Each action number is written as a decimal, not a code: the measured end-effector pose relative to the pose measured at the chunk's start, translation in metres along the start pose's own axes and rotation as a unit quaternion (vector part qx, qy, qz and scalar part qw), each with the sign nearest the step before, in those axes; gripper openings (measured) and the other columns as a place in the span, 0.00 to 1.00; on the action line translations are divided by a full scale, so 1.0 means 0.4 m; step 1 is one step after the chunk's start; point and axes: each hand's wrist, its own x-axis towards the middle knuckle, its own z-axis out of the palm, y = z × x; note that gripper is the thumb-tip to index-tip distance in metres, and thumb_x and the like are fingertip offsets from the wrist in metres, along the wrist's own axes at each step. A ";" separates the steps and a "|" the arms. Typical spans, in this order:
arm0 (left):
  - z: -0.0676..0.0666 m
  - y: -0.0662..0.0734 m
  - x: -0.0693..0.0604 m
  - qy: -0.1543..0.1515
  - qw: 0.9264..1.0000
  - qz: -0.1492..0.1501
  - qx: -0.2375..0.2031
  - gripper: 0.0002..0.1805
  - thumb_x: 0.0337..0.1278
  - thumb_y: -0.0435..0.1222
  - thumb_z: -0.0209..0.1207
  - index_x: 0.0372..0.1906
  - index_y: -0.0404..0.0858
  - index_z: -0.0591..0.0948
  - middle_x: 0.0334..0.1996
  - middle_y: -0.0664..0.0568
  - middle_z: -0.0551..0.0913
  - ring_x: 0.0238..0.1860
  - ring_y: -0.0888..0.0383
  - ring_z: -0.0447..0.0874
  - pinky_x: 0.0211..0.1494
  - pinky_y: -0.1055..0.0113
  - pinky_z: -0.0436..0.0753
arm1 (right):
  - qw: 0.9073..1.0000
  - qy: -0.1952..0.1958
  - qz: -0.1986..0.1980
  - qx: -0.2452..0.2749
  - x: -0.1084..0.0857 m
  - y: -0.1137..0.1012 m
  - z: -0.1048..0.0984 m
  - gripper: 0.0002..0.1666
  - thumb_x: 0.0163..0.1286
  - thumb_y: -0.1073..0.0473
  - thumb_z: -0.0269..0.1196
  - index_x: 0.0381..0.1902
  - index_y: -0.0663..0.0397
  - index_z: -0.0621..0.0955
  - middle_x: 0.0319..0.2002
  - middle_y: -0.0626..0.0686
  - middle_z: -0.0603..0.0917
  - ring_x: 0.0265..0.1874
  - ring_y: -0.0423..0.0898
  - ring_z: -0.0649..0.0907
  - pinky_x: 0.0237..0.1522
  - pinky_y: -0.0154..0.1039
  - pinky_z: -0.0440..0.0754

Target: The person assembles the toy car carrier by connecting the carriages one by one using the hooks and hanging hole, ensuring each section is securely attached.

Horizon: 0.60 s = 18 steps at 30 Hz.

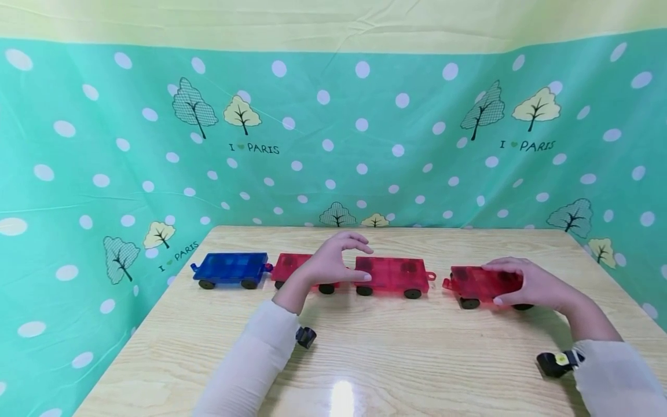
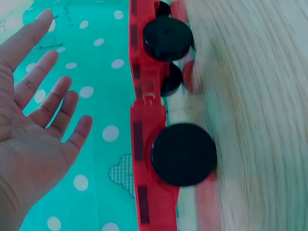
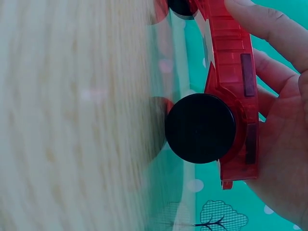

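Observation:
A row of toy train cars stands on the wooden table. At its left is a blue train car [image 1: 231, 267], coupled to a red train car [image 1: 292, 264] partly covered by my left forearm. Beside that one is the middle red train car [image 1: 396, 275]. My left hand [image 1: 328, 263] hovers over where these two red cars meet, fingers loosely spread and holding nothing; the left wrist view shows it apart from them. With my right hand [image 1: 539, 284] I grip the rightmost red train car [image 3: 236, 72] by its sides. A small gap separates its hook from the middle car's loop.
The wooden table [image 1: 406, 359] reaches toward me, with a bright light reflection near its front. Behind it hangs a teal, dotted curtain [image 1: 312, 145] printed with trees. Black wrist cameras are strapped at both sleeves.

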 end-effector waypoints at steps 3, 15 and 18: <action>0.010 0.010 0.012 -0.010 1.000 -0.004 0.006 0.29 0.46 0.44 0.74 0.57 0.45 0.81 0.61 0.55 0.72 0.64 0.56 0.65 0.65 0.48 0.70 | 1.000 0.001 -0.007 -0.005 0.001 -0.001 -0.001 0.42 0.51 0.51 0.77 0.62 0.62 0.76 0.61 0.68 0.70 0.57 0.67 0.66 0.45 0.56 0.78; 0.058 0.047 0.056 -0.079 0.997 -0.019 0.018 0.38 0.51 0.53 0.68 0.67 0.48 0.71 0.67 0.57 0.67 0.67 0.57 0.64 0.67 0.52 0.69 | 1.000 -0.005 -0.013 -0.007 0.001 0.010 0.000 0.42 0.52 0.50 0.76 0.63 0.61 0.76 0.62 0.68 0.69 0.58 0.68 0.65 0.44 0.57 0.78; 0.077 0.047 0.068 -0.090 0.995 -0.023 0.037 0.39 0.51 0.54 0.68 0.69 0.49 0.70 0.68 0.59 0.66 0.68 0.59 0.63 0.67 0.57 0.68 | 1.000 -0.004 -0.015 -0.003 0.000 0.009 0.001 0.42 0.52 0.50 0.76 0.62 0.62 0.76 0.62 0.68 0.69 0.58 0.68 0.66 0.44 0.57 0.78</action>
